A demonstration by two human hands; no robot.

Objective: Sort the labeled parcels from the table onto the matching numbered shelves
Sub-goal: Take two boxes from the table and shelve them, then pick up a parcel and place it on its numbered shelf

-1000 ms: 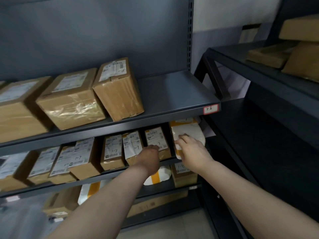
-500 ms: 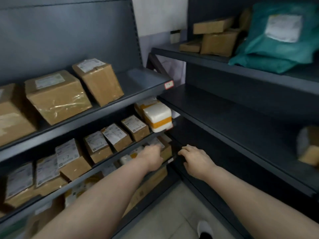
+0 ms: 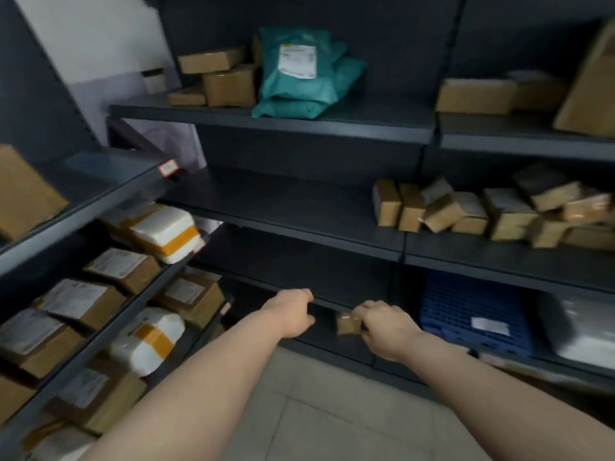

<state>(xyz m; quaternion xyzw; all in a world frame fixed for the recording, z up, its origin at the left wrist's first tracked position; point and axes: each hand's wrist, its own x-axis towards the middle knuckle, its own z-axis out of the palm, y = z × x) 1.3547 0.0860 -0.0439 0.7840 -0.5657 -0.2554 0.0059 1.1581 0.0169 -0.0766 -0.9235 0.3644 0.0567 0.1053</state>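
Note:
My left hand hangs in front of the low dark shelves, fingers loosely curled, holding nothing. My right hand is beside it with its fingers loosely bent. A small blurred brown box shows right at its fingertips, apparently lying on the bottom shelf; I cannot tell whether they touch. The white parcel with orange tape lies at the right end of the left rack's middle shelf, next to several labeled brown boxes.
The rack ahead carries a green mailer bag and brown boxes on top, and a cluster of small brown boxes on the right. A blue crate and a grey bag sit lower right. Pale tiled floor lies below.
My right hand let go of the white parcel on the left rack. Both hands drew back and the view swung right toward the other rack.

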